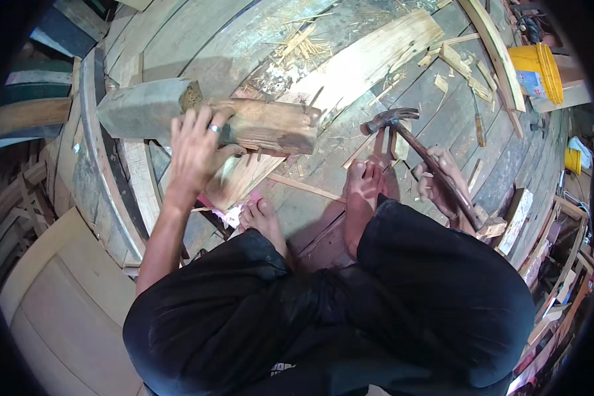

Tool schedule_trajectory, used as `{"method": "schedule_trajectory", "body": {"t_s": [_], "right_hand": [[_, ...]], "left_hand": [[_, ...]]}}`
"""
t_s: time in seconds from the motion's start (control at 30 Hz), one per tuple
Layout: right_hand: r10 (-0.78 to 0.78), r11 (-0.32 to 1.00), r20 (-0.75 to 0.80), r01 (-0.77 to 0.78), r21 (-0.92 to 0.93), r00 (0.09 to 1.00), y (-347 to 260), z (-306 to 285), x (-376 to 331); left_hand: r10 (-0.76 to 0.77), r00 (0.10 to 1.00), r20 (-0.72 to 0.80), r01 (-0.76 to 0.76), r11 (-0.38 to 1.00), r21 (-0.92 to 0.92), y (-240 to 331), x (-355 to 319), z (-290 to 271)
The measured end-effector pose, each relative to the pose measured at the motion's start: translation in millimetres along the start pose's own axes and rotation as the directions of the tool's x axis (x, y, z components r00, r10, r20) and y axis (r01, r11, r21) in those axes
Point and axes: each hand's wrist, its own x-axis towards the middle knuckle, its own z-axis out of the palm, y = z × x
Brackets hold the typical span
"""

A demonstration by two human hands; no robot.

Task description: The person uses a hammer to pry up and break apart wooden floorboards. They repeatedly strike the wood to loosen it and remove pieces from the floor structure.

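Observation:
My left hand, with a ring on one finger, is closed over the left end of a brown wooden block. Thin pegs or nails stick out from the block's edges. Beyond my fingers a grey squared timber meets the block. A long pale plank runs underneath, slanting to the far right. In my right hand is a claw hammer, held loosely by its handle, head pointing away and left. The hammer is apart from the block.
Splinters and offcuts litter the plank floor. A thin tool with a wooden handle lies right, near a yellow bucket. Curved boards stand at left, above a wooden panel. My bare feet flank the middle.

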Motion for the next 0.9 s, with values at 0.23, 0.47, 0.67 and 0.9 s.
{"method": "schedule_trajectory", "body": {"t_s": [0.23, 0.47, 0.67, 0.9], "right_hand": [[0.191, 0.938, -0.171, -0.231, -0.257, 0.967, -1.1, 26.7, -5.3], [0.167, 0.892, -0.355, -0.295, -0.342, 0.920, 19.6, 40.0, 1.8], [-0.330, 0.731, -0.190, 0.123, -0.671, 0.925, -8.7, 86.0, 1.8], [-0.650, 0.509, 0.051, 0.484, -0.712, 0.758, -15.3, 131.1, -3.9]], "left_hand": [[0.095, 0.994, 0.056, -0.101, 0.990, 0.104, 4.7, -1.6, 6.9], [0.095, 0.992, 0.087, -0.099, 0.994, 0.035, -5.7, 18.0, 4.2], [-0.016, 0.999, -0.051, 0.020, 0.996, 0.086, -18.5, 53.3, 24.7], [-0.028, 0.997, -0.068, 0.024, 0.998, -0.066, -25.2, 58.8, 44.1]]}}
